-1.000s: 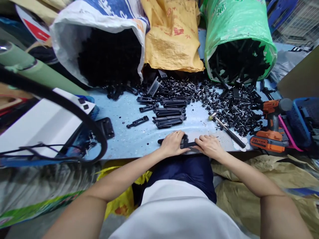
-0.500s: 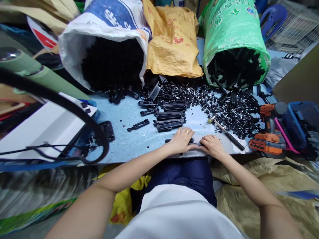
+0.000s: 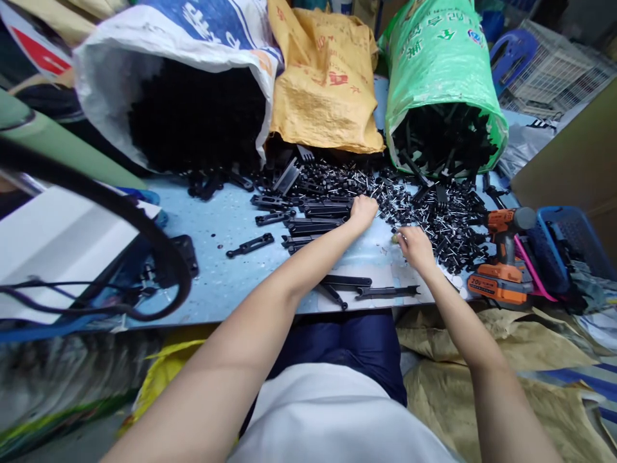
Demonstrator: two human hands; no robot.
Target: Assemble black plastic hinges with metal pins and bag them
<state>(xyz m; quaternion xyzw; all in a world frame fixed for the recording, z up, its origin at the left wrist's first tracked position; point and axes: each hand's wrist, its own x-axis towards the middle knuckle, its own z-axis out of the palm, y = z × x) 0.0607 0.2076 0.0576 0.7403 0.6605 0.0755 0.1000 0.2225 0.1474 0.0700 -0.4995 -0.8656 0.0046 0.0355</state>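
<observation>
My left hand [image 3: 364, 213] is reaching to the near edge of a heap of small black-and-silver pins [image 3: 383, 186]. Its fingers are curled together, and whatever they pinch is hidden. To the right, my right hand [image 3: 415, 247] is closed around a small hammer [image 3: 396, 238], whose yellowish head shows at the fingertips; the hand covers its handle. By the table's front edge lie a flat black bar [image 3: 346, 281], a shorter black piece [image 3: 332, 296] under it and a black fork-ended bar [image 3: 388, 292]. Stacked long black parts [image 3: 315, 225] sit beside my left forearm.
A white sack [image 3: 106, 90], a yellow sack [image 3: 328, 116] and a green sack [image 3: 446, 71] line the back. On the right are an orange cordless drill [image 3: 501, 257] and a blue basket [image 3: 554, 257]. A black cable [image 3: 159, 244] arches at the left. One black part [image 3: 250, 245] lies apart.
Both hands have left the black parts at the front edge, which are now uncovered. My left hand has moved forward to the pins; my right hand has moved forward onto the hammer.
</observation>
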